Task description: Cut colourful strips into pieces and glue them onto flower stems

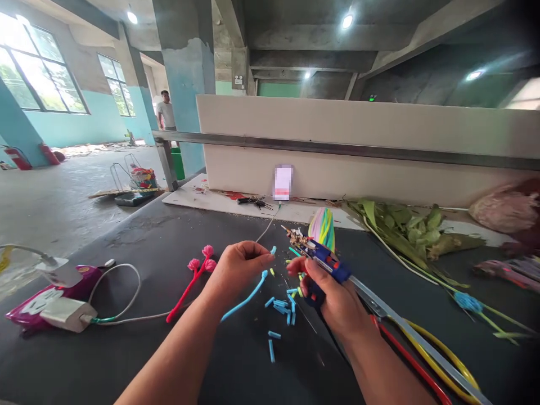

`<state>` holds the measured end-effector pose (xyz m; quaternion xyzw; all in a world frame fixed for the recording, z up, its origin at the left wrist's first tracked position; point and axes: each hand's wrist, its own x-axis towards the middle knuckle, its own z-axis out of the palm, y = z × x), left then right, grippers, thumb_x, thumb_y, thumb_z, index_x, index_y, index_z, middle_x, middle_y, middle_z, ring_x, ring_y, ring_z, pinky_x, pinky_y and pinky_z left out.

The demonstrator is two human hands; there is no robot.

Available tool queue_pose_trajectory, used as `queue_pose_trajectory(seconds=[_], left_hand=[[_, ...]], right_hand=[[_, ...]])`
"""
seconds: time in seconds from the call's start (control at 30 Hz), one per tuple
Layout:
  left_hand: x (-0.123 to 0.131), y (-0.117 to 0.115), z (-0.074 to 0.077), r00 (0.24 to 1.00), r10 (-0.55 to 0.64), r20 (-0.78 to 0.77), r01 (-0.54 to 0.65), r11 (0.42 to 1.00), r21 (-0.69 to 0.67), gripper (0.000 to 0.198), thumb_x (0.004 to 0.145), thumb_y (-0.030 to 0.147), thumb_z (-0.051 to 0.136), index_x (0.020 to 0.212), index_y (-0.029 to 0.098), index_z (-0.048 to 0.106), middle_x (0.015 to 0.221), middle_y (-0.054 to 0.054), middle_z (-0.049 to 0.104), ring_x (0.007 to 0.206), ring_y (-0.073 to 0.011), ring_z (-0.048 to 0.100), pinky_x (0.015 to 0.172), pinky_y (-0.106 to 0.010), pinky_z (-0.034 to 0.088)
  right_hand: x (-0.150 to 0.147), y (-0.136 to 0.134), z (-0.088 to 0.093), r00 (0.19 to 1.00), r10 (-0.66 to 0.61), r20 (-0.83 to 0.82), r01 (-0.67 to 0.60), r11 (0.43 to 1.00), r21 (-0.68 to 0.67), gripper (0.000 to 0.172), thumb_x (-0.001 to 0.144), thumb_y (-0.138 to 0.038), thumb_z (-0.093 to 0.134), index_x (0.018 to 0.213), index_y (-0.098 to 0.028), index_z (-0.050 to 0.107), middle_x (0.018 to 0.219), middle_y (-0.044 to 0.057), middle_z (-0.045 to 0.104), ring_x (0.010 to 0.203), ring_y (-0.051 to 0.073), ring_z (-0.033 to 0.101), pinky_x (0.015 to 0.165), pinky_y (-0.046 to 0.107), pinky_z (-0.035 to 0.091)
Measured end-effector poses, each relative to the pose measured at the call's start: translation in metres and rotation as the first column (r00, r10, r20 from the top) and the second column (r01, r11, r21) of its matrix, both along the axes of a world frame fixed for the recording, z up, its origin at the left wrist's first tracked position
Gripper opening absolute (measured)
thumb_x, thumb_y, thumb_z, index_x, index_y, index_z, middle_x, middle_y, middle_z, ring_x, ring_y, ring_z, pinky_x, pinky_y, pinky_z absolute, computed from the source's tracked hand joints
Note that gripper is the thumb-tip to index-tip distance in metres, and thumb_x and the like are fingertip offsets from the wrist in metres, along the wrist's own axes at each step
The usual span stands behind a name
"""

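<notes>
My left hand (237, 269) pinches a short light-blue chenille stem piece (273, 250) between thumb and fingertips. My right hand (340, 301) is wrapped round a dark-blue hot glue gun (333, 262), its nozzle end caked with brownish residue and pointing up and left. Just below the left fingertips runs a longer blue chenille stem (248, 297) with a thickened tip; its lower end passes behind the left forearm. Between the hands lie several cut blue pieces (282, 305) and a few yellow-green bits. A pink chenille stem branch (197, 275) with round heads rests left of my left hand.
A bundle of pastel chenille stems (322, 225) stands behind the glue gun. A phone (283, 183) leans on the white board at the back. White chargers (67, 314) and a cable lie left; green leaves (415, 230) and yellow-handled scissors (447, 351) lie right. A person (167, 112) stands far back.
</notes>
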<state>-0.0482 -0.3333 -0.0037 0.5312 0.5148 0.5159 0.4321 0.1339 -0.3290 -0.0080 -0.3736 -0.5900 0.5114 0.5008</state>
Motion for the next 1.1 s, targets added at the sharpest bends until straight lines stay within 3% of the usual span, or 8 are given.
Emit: queue_pose_trajectory(seconds=[0.1, 0.17, 0.27, 0.37, 0.53, 0.77, 0.9, 1.1], left_hand=[[0.001, -0.001, -0.002, 0.999, 0.039, -0.013, -0.039, 0.999, -0.005, 0.024, 0.067, 0.038, 0.066, 0.067, 0.015, 0.062, 0.054, 0.004, 0.049, 0.049, -0.0059, 0.040, 0.048, -0.019, 0.031], [-0.002, -0.001, -0.002, 0.991, 0.132, -0.008, -0.132, 0.991, 0.019, 0.025, 0.067, 0.041, 0.065, 0.070, 0.016, 0.063, 0.053, 0.005, 0.049, 0.049, -0.0061, 0.040, 0.047, -0.018, 0.031], [-0.009, -0.001, -0.001, 0.962, 0.272, -0.016, -0.271, 0.961, 0.056, 0.027, 0.067, 0.044, 0.065, 0.073, 0.017, 0.064, 0.051, 0.006, 0.048, 0.046, -0.0058, 0.037, 0.045, -0.019, 0.029], [-0.012, 0.000, 0.001, 0.949, 0.314, -0.036, -0.310, 0.947, 0.087, 0.027, 0.065, 0.044, 0.065, 0.071, 0.018, 0.064, 0.050, 0.006, 0.049, 0.045, -0.0060, 0.037, 0.045, -0.019, 0.030], [-0.006, -0.003, 0.003, 0.952, 0.285, -0.115, -0.271, 0.955, 0.124, 0.026, 0.065, 0.043, 0.065, 0.068, 0.018, 0.065, 0.052, 0.005, 0.051, 0.049, -0.0076, 0.040, 0.047, -0.019, 0.032], [-0.002, -0.005, 0.002, 0.950, 0.261, -0.169, -0.243, 0.963, 0.118, 0.022, 0.068, 0.039, 0.063, 0.070, 0.017, 0.066, 0.055, 0.003, 0.053, 0.051, -0.0082, 0.041, 0.047, -0.018, 0.033], [-0.001, -0.006, 0.001, 0.950, 0.255, -0.182, -0.237, 0.965, 0.113, 0.022, 0.069, 0.039, 0.063, 0.069, 0.017, 0.066, 0.054, 0.004, 0.052, 0.052, -0.0082, 0.040, 0.048, -0.019, 0.032], [0.001, -0.007, 0.001, 0.942, 0.247, -0.228, -0.222, 0.967, 0.128, 0.022, 0.069, 0.039, 0.062, 0.068, 0.017, 0.066, 0.055, 0.004, 0.054, 0.055, -0.0093, 0.042, 0.051, -0.019, 0.033]], right_hand=[[0.002, -0.001, 0.011, 0.951, -0.186, 0.245, 0.158, 0.979, 0.131, 0.034, 0.080, -0.044, 0.056, 0.107, -0.023, 0.053, 0.088, 0.005, 0.066, 0.071, 0.019, 0.060, 0.055, 0.028, 0.044], [0.005, -0.003, 0.017, 0.790, -0.339, 0.510, 0.201, 0.930, 0.307, 0.043, 0.074, -0.037, 0.064, 0.112, -0.024, 0.050, 0.091, 0.005, 0.066, 0.076, 0.023, 0.061, 0.064, 0.032, 0.045], [0.017, -0.010, 0.016, 0.561, -0.379, 0.736, -0.026, 0.881, 0.473, 0.055, 0.071, -0.017, 0.061, 0.122, -0.021, 0.043, 0.102, 0.009, 0.063, 0.087, 0.025, 0.060, 0.076, 0.035, 0.044], [0.036, -0.016, 0.005, 0.446, -0.299, 0.844, -0.231, 0.872, 0.431, 0.057, 0.070, -0.008, 0.055, 0.124, -0.019, 0.041, 0.113, 0.012, 0.059, 0.101, 0.024, 0.057, 0.084, 0.034, 0.042], [0.071, -0.027, -0.014, 0.234, -0.251, 0.939, -0.219, 0.928, 0.302, 0.054, 0.070, -0.011, 0.056, 0.122, -0.017, 0.042, 0.110, 0.014, 0.058, 0.102, 0.026, 0.056, 0.083, 0.035, 0.042], [0.087, -0.044, -0.013, 0.222, -0.263, 0.939, -0.057, 0.958, 0.281, 0.039, 0.071, -0.006, 0.053, 0.108, -0.019, 0.049, 0.096, 0.009, 0.059, 0.090, 0.022, 0.057, 0.076, 0.031, 0.042], [0.088, -0.047, -0.004, 0.254, -0.239, 0.937, -0.166, 0.944, 0.285, 0.043, 0.068, 0.001, 0.048, 0.105, -0.021, 0.052, 0.096, 0.006, 0.060, 0.093, 0.021, 0.054, 0.079, 0.030, 0.040], [0.091, -0.053, -0.010, 0.268, 0.011, 0.963, -0.269, 0.961, 0.064, 0.047, 0.065, -0.004, 0.054, 0.108, -0.023, 0.051, 0.103, 0.005, 0.057, 0.099, 0.021, 0.051, 0.084, 0.031, 0.038]])
